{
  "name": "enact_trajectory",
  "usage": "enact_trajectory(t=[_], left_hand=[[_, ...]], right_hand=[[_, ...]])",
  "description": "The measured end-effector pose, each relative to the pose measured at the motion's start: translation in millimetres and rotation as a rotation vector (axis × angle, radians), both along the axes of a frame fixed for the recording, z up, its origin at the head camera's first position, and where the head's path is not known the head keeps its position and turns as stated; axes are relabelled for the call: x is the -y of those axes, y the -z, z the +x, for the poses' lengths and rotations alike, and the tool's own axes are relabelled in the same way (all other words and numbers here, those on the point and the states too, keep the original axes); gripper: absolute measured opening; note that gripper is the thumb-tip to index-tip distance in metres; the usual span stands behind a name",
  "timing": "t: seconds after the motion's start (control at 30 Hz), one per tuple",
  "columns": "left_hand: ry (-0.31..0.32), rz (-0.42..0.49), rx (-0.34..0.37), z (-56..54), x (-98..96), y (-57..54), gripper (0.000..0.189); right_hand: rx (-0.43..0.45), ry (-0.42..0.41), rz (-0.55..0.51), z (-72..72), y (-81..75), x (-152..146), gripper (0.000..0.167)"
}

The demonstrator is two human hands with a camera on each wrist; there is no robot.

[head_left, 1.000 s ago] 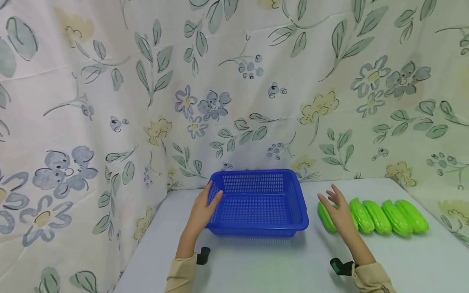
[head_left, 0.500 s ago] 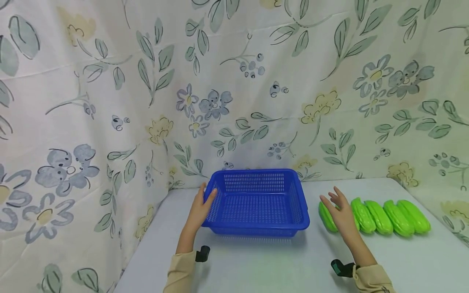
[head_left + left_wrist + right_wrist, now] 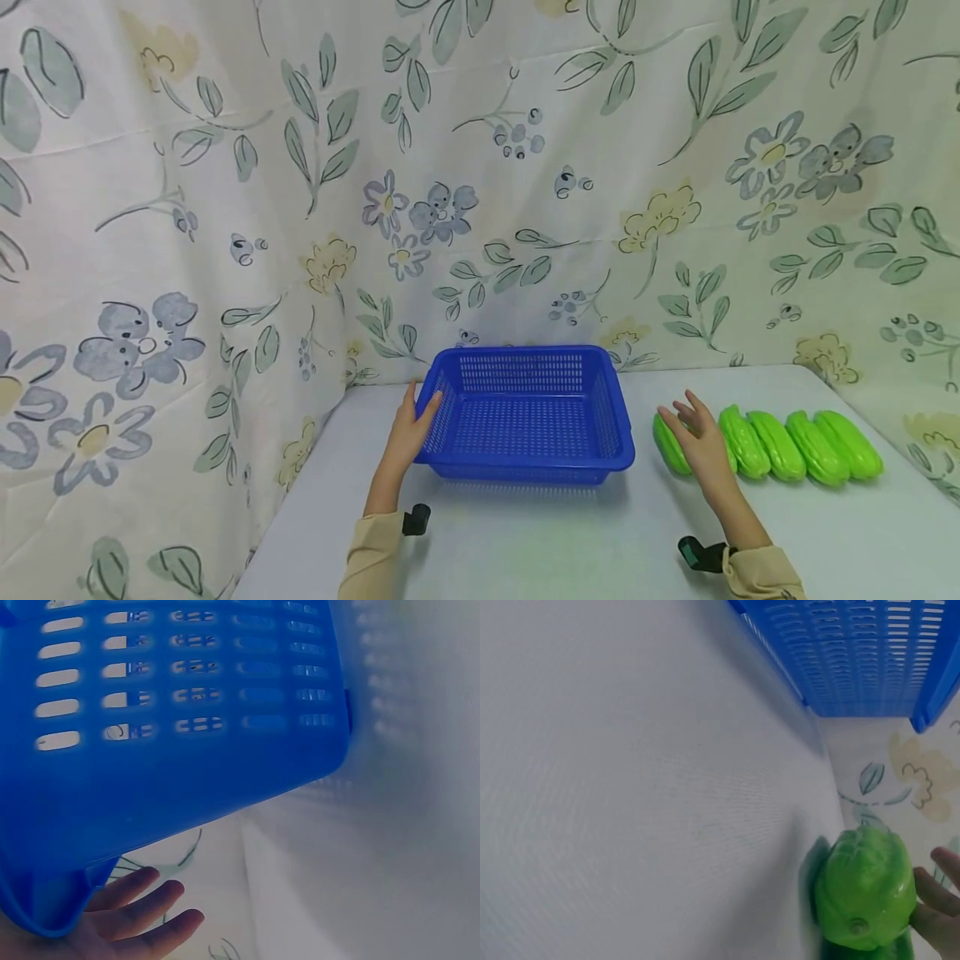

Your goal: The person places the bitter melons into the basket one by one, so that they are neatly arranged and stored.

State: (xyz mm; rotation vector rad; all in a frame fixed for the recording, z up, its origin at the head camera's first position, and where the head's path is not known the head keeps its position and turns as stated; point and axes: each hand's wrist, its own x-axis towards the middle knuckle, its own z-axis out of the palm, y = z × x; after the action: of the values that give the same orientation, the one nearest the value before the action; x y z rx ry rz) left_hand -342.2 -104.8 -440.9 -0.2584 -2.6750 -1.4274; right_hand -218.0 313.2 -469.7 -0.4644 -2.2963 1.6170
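A blue plastic basket (image 3: 525, 429) with slotted walls stands on the white table. My left hand (image 3: 407, 433) is at its left side, with thumb over the rim and fingers outside. In the left wrist view, its straight fingers (image 3: 150, 919) reach past the rim's corner. My right hand (image 3: 701, 442) hovers at the left end of a row of several glossy, ridged, long green toy vegetables (image 3: 780, 446), partly hiding the leftmost ones. In the right wrist view, its fingers (image 3: 937, 892) are beside the rounded end of one green vegetable (image 3: 866, 889); contact is unclear.
A white floral cloth (image 3: 525, 167) hangs behind and to the left of the table (image 3: 525, 542). Bare tabletop lies in front of the basket and between it and the green vegetables. A black wrist camera (image 3: 416, 519) sits at each sleeve.
My left hand has moved left, from over the basket's left edge to its outer side. My right hand has dipped slightly towards the green vegetables. The basket stays in place.
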Motion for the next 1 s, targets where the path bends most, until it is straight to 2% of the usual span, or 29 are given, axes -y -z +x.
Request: enact_trajectory(t=[0.23, 0.57, 1.0], left_hand=[[-0.018, -0.010, 0.045, -2.3, 2.6, 4.1, 0.083], [-0.030, -0.039, 0.070, -4.2, 6.1, 9.4, 0.075], [-0.065, -0.018, 0.061, -8.0, 6.2, 13.4, 0.068]], right_hand=[[0.013, -0.008, -0.017, 1.1, 6.0, -1, 0.088], [0.013, 0.000, -0.037, 0.7, 11.2, -3, 0.089], [0.005, 0.018, -0.027, -3.8, 20.0, -4, 0.089]])
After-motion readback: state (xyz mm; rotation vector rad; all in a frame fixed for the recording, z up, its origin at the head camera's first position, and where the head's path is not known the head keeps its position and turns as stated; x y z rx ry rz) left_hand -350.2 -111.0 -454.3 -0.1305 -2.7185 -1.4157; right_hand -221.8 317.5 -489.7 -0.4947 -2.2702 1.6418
